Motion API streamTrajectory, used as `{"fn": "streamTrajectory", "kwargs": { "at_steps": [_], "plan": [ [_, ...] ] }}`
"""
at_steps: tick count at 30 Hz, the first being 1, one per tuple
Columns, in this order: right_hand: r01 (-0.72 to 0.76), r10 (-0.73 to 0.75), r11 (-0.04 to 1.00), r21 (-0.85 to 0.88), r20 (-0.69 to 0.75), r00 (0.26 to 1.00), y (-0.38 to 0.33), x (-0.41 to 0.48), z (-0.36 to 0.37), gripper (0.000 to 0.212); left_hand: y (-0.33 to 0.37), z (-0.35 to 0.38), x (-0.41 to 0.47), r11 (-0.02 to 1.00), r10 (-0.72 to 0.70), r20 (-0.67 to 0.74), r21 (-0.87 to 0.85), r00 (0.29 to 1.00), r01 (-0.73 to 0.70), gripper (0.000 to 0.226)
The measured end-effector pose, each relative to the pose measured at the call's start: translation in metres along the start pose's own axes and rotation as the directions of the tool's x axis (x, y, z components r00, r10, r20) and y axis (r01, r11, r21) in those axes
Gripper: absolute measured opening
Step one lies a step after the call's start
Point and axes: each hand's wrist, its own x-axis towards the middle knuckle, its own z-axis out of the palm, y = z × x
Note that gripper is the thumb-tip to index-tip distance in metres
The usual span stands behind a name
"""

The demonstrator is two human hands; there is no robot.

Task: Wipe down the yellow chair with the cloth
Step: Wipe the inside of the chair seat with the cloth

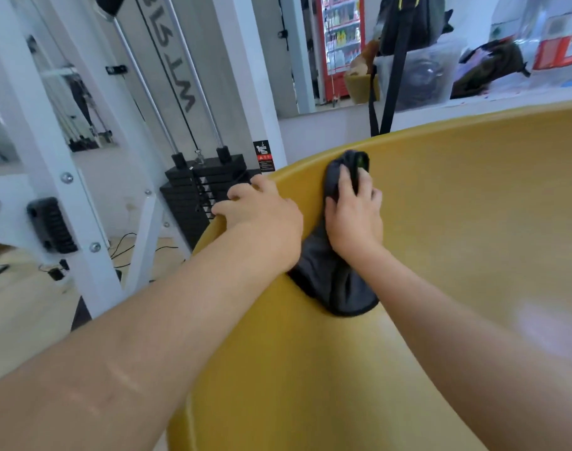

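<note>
Left grip (pixel 261 209) round yellow chair (pixel 457 222) rim, right grip (pixel 354 216) flat on cloth (pixel 330 281), weights (pixel 187 193) behind

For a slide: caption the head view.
Right hand presses dark cloth against yellow chair inner wall; left hand grips its rim.

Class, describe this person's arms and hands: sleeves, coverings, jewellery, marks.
The left forearm and right forearm are bare, without sleeves. The left hand and right hand wear no gloves; no ring or watch shows. Faint pale streaks mark the left forearm.
</note>
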Motion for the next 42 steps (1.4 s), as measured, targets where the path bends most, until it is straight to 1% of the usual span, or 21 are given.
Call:
{"fn": "streamTrajectory", "kwargs": {
  "at_steps": [2,4,6,8,10,13,15,16,18,21,24,26,28,30,31,32,34,36,38,40,42],
  "plan": [
    [-0.178,0.176,0.983,0.034,0.052,0.983,0.000,0.015,-0.009,0.062,0.002,-0.003,0.006,1.000,0.019,-0.029,0.016,0.999,-0.019,0.077],
    [-0.181,0.160,0.973,0.140,0.148,0.976,-0.023,0.013,0.002,0.063,0.006,-0.003,0.013,0.999,0.044,-0.116,-0.024,0.992,-0.048,0.074],
    [0.080,-0.098,0.987,0.137,0.129,0.987,-0.040,0.000,0.022,0.065,0.009,0.000,0.023,0.994,0.049,-0.177,-0.087,0.983,-0.065,0.079],
    [0.399,-0.399,0.917,0.033,0.123,0.909,-0.022,-0.002,0.021,0.067,0.011,0.006,0.031,0.991,0.048,-0.228,-0.111,0.972,-0.075,0.082],
    [0.491,-0.475,0.862,-0.129,0.135,0.870,0.021,0.012,-0.004,0.066,0.015,0.012,0.039,0.990,0.057,-0.299,-0.103,0.953,-0.092,0.080],
    [0.197,-0.183,0.940,-0.279,0.077,0.980,0.076,0.040,-0.045,0.067,0.024,0.018,0.050,0.992,0.051,-0.308,-0.091,0.950,-0.083,0.091],
    [-0.058,0.071,0.964,-0.260,0.043,0.997,0.074,0.041,-0.047,0.071,0.027,0.022,0.057,0.995,0.040,-0.315,-0.078,0.948,-0.067,0.097],
    [-0.099,0.117,0.961,-0.259,0.056,0.992,0.062,0.030,-0.039,0.073,0.029,0.024,0.059,0.995,0.029,-0.331,-0.083,0.943,-0.060,0.097],
    [0.046,-0.009,0.971,-0.236,0.153,0.988,0.032,-0.008,-0.011,0.070,0.034,0.026,0.062,0.992,-0.006,-0.390,-0.117,0.921,-0.043,0.092],
    [0.384,-0.324,0.915,-0.124,0.341,0.882,0.024,-0.063,0.012,0.067,0.041,0.030,0.065,0.996,-0.016,-0.428,-0.089,0.904,-0.024,0.095],
    [0.489,-0.363,0.815,-0.311,0.383,0.849,0.081,-0.032,-0.015,0.056,0.052,0.036,0.071,1.000,-0.001,-0.403,-0.018,0.915,-0.007,0.090],
    [0.347,-0.254,0.797,-0.494,0.247,0.935,0.132,-0.003,-0.045,0.052,0.065,0.038,0.075,0.999,0.034,-0.400,-0.017,0.916,-0.044,0.082],
    [0.038,-0.040,0.874,-0.485,0.006,0.999,0.169,0.015,-0.077,0.051,0.080,0.042,0.077,0.991,0.108,-0.372,-0.035,0.922,-0.130,0.082],
    [-0.203,0.167,0.890,-0.408,-0.122,0.978,0.169,0.018,-0.075,0.052,0.093,0.049,0.076,0.981,0.168,-0.341,-0.037,0.925,-0.192,0.083],
    [-0.226,0.206,0.879,-0.420,-0.093,0.974,0.154,0.009,-0.060,0.053,0.097,0.050,0.077,0.978,0.178,-0.362,-0.041,0.915,-0.207,0.085],
    [-0.153,0.152,0.886,-0.437,-0.038,0.988,0.138,-0.006,-0.038,0.053,0.099,0.046,0.079,0.976,0.173,-0.400,-0.055,0.900,-0.213,0.086],
    [0.191,-0.172,0.897,-0.399,0.083,0.982,0.111,-0.051,0.013,0.056,0.098,0.028,0.093,0.976,0.136,-0.479,-0.088,0.868,-0.201,0.090],
    [0.416,-0.366,0.853,-0.316,0.207,0.907,0.109,-0.075,0.026,0.060,0.098,0.004,0.110,0.969,0.110,-0.487,-0.143,0.866,-0.203,0.093],
    [0.537,-0.443,0.744,-0.398,0.308,0.842,0.135,-0.054,0.000,0.055,0.105,-0.009,0.122,0.943,0.045,-0.469,-0.271,0.882,-0.192,0.095],
    [0.428,-0.320,0.749,-0.506,0.290,0.902,0.167,-0.017,-0.039,0.049,0.115,-0.002,0.130,0.929,-0.002,-0.507,-0.320,0.862,-0.186,0.098],
    [0.159,-0.157,0.824,-0.544,0.051,0.986,0.188,0.014,-0.079,0.045,0.118,0.010,0.134,0.932,-0.018,-0.565,-0.309,0.825,-0.192,0.099]
  ]
}}
